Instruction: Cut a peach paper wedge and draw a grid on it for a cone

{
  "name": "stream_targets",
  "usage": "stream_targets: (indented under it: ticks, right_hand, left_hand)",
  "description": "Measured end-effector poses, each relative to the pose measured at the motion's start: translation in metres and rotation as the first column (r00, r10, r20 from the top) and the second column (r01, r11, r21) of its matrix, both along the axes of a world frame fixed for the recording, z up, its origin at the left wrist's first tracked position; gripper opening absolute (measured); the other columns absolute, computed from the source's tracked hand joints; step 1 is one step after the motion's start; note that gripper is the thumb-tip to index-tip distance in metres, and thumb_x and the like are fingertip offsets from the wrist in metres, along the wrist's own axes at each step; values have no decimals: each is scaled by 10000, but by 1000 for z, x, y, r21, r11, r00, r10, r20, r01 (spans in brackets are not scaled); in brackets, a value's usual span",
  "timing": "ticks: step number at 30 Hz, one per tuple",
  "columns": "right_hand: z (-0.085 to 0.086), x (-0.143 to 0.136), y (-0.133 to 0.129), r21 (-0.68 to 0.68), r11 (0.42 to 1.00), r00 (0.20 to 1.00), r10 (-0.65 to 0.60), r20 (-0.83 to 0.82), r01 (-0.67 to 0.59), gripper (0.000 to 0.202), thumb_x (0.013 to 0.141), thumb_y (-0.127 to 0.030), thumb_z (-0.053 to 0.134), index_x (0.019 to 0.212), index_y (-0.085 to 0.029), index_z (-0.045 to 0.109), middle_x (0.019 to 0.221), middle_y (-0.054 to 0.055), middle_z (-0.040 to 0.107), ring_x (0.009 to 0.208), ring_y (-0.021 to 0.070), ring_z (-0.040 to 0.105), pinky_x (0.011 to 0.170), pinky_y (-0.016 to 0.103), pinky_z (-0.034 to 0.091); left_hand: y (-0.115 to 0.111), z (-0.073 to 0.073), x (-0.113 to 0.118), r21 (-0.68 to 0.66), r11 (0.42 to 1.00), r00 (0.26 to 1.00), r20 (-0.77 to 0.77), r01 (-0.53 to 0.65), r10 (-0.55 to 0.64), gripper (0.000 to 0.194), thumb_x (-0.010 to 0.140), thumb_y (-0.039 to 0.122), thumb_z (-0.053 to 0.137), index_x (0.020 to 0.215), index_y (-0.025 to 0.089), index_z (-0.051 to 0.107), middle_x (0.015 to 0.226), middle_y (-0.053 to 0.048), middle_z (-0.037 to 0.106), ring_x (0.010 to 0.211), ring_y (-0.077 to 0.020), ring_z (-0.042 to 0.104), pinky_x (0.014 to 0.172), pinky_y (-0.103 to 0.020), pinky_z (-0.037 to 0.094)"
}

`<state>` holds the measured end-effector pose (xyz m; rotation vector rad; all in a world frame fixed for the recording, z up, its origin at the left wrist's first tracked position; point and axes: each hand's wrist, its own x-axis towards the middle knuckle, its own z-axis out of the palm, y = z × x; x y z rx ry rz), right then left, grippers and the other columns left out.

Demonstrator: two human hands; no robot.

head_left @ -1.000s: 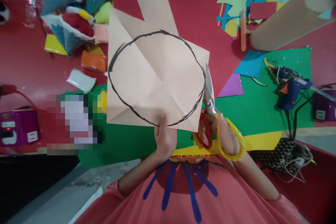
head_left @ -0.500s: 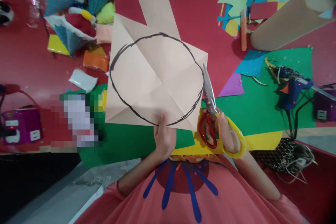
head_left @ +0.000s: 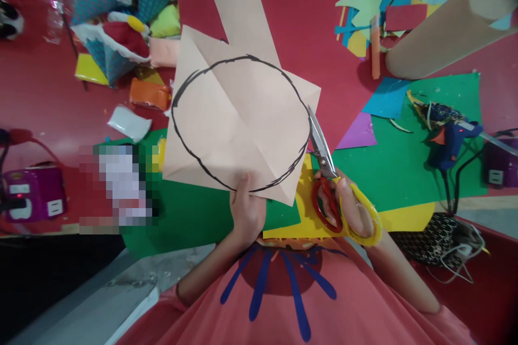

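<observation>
My left hand (head_left: 247, 210) pinches the near edge of a creased beige paper sheet (head_left: 243, 124), thumb on top and the other fingers hidden underneath. A thick black oval is drawn across the sheet. My right hand (head_left: 350, 205) is closed round the handles of a pair of scissors (head_left: 322, 161), one handle red and the other yellow. Their metal blades point away from me and lie at the sheet's right edge, the tip close to the drawn line. Behind the sheet, a strip of the same beige paper (head_left: 246, 5) lies on red paper.
Right: a blue glue gun (head_left: 447, 143) on green paper (head_left: 388, 172), a large beige roll (head_left: 437, 38), coloured paper scraps (head_left: 372, 0). Left: teal patterned cones (head_left: 103, 48), small wrapped packets (head_left: 149, 94), a purple power box (head_left: 34, 191), and a blurred-out patch.
The sheet has turned slightly clockwise, its near edge shifting left with my left hand. The scissors' tip has moved a little left and nearer me, closer to the drawn oval.
</observation>
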<state>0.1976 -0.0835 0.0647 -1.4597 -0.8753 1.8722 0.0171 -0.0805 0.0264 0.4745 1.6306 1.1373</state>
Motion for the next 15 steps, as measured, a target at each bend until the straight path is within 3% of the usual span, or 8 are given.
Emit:
stream_targets:
  ticks: [4, 7, 9, 12, 15]
  right_hand:
    - [-6, 3, -4, 21, 1000, 999, 15, -30, -14, 399, 945, -604, 375, 1092, -260, 512, 512, -75, 449, 290, 82, 345, 297, 228, 262]
    - [-13, 5, -7, -9, 1000, 989, -9, -147, 7, 467, 916, -664, 369, 1113, -260, 494, 546, -76, 469, 295, 77, 342, 292, 219, 270]
    - [-17, 7, -7, -61, 998, 974, -24, -226, 10, 518, 886, -706, 380, 1131, -261, 485, 623, -65, 507, 328, 69, 377, 303, 207, 297]
    - [-17, 11, -2, -105, 994, 949, 0, -316, -35, 610, 844, -763, 383, 1174, -259, 483, 781, -20, 595, 410, 72, 463, 366, 218, 383]
    - [-15, 13, 6, -74, 994, 938, 45, -343, -75, 680, 802, -802, 408, 1197, -257, 511, 905, 47, 668, 554, 125, 587, 519, 287, 507]
  left_hand:
    - [-2, -4, -12, 28, 999, 994, -108, 22, -18, 388, 836, 473, 610, 1133, 224, 623, 1248, -107, 655, 1304, -252, 537, 1110, -386, 433]
    - [-1, -1, -24, -10, 996, 976, -198, 85, -86, 253, 703, 372, 785, 863, 201, 689, 1177, -120, 672, 1338, -317, 492, 1127, -414, 406]
    - [2, 2, -28, -49, 993, 941, -317, 110, -120, 234, 662, 328, 814, 808, 191, 693, 1127, -115, 686, 1344, -333, 480, 1114, -405, 421]
    - [8, 8, -25, -58, 992, 959, -255, 110, -121, 169, 724, 322, 736, 778, 176, 669, 989, -109, 726, 1155, -312, 637, 980, -374, 539]
    - [11, 14, -19, -42, 995, 972, -214, 92, -99, 156, 705, 312, 695, 727, 170, 635, 890, -90, 739, 992, -286, 705, 849, -336, 592]
